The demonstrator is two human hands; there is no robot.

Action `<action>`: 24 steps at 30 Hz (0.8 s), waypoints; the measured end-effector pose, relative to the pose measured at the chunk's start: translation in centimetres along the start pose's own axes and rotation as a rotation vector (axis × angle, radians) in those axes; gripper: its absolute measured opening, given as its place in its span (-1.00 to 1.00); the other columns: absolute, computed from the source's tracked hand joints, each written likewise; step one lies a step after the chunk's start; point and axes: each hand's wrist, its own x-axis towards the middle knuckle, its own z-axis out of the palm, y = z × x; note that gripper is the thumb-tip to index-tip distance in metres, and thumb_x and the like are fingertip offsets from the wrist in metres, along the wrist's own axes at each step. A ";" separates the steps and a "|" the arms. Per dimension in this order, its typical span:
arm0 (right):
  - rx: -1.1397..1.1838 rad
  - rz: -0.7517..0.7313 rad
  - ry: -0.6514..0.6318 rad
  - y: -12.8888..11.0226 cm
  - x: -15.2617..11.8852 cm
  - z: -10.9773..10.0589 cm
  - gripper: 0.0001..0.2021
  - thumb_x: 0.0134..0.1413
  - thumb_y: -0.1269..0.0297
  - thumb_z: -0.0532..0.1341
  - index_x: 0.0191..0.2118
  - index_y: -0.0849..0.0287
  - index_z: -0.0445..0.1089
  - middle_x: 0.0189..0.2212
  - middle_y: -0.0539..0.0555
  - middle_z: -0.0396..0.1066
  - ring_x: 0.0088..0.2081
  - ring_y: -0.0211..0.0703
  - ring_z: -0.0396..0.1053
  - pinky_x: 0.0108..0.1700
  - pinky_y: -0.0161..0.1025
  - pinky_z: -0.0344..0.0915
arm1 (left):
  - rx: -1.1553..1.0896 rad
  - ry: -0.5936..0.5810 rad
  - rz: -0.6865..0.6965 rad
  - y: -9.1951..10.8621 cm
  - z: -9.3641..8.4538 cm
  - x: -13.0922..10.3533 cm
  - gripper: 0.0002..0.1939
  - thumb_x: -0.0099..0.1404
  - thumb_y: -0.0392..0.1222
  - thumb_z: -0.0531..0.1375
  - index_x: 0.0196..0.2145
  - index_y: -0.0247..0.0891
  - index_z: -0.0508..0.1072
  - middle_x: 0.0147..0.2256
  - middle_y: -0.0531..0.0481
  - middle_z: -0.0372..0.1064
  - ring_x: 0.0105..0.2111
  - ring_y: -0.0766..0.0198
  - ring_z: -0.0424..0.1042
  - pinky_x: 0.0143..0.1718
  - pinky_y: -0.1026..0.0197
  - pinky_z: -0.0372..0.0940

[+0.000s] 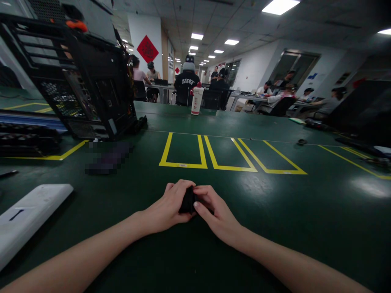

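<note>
Near the middle of the green table (pixel 275 207), a small black object (pixel 187 200) stands between my two hands. My left hand (pixel 171 203) is wrapped round its left side, thumb low and fingers over the top. On its right side, my right hand (pixel 216 209) grips the edge with thumb and bent fingers. The fingers cover part of the object, so what it is cannot be made out. Beyond the hands, yellow tape outlines (pixel 183 165) mark the table.
An open black computer case (pixel 113 97) stands at the back left. A white box-like device (pixel 33 215) lies at the left edge. A white cup (pixel 197 101) stands at the table's far side. A small dark round item (pixel 302 142) lies right of the tape. Several people sit beyond.
</note>
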 end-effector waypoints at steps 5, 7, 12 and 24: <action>0.030 0.024 0.031 0.2 0.4 0.1 -0.85 0.11 0.34 0.07 -0.16 0.08 0.18 -0.18 0.04 0.23 -0.15 -0.18 0.30 -0.12 -0.15 0.32 | 0.017 -0.005 -0.005 0.0 0.1 0.1 -0.47 0.14 -0.33 0.19 -0.01 -0.15 0.02 -0.07 -0.08 0.15 -0.13 0.12 0.21 -0.10 0.01 0.14; 0.033 0.062 0.019 0.2 0.4 0.1 -0.78 0.12 0.32 0.07 -0.10 0.08 0.13 -0.16 0.06 0.25 -0.14 -0.17 0.30 -0.14 -0.15 0.34 | 0.019 -0.006 -0.007 -0.1 0.1 0.1 -0.46 0.13 -0.32 0.19 0.00 -0.14 0.02 -0.06 -0.08 0.14 -0.12 0.11 0.21 -0.10 0.01 0.14; -0.190 0.038 0.007 0.1 0.2 -0.1 -0.77 0.14 0.29 0.04 -0.06 0.12 0.16 -0.16 0.10 0.24 -0.14 -0.13 0.28 -0.08 -0.07 0.29 | 0.020 -0.008 -0.010 -0.2 0.2 0.1 -0.47 0.14 -0.31 0.19 -0.01 -0.14 0.01 -0.05 -0.08 0.13 -0.12 0.11 0.20 -0.09 0.00 0.13; 0.058 -0.024 -0.050 0.5 0.1 -0.2 -0.73 0.04 0.46 0.13 -0.13 0.09 0.13 -0.10 0.05 0.17 -0.04 -0.19 0.26 0.01 -0.16 0.27 | 0.011 -0.019 -0.019 -0.2 0.2 0.1 -0.47 0.13 -0.33 0.18 -0.01 -0.15 0.01 -0.06 -0.09 0.13 -0.14 0.11 0.20 -0.11 0.02 0.14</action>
